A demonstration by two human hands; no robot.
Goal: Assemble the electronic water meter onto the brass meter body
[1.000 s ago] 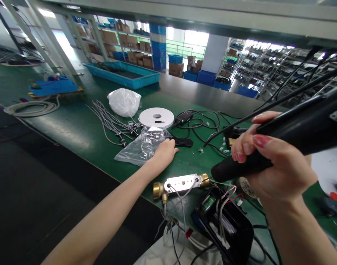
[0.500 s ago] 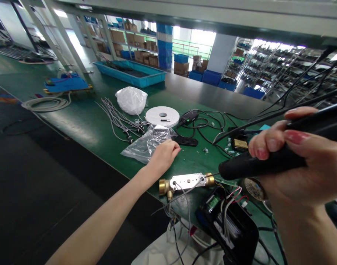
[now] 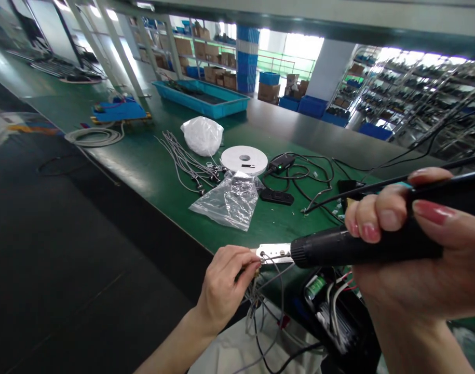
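My right hand [image 3: 416, 249] is wrapped round a black electric screwdriver [image 3: 346, 246] whose tip points left at a silver metal plate [image 3: 274, 250] at the near edge of the green table [image 3: 144, 166]. My left hand [image 3: 225, 285] is closed in a pinch at the plate's left end, covering the brass fitting, with thin grey wires [image 3: 266, 291] hanging below its fingers. What the fingertips pinch is too small to make out. A black open housing [image 3: 338, 317] with red and white wires lies just under the screwdriver.
A clear plastic bag [image 3: 229, 200], a white disc [image 3: 244, 158], a white bag [image 3: 202, 135], loose grey cables [image 3: 182, 161] and black cords with an adapter [image 3: 282, 163] lie on the table. A blue tray [image 3: 202, 98] and coiled hose [image 3: 93, 136] sit farther back. Shelving racks stand behind.
My left hand left the plastic bag and came back to the plate's left end, closing in a pinch there. The screwdriver tip dropped closer to the plate. The view shifted left.
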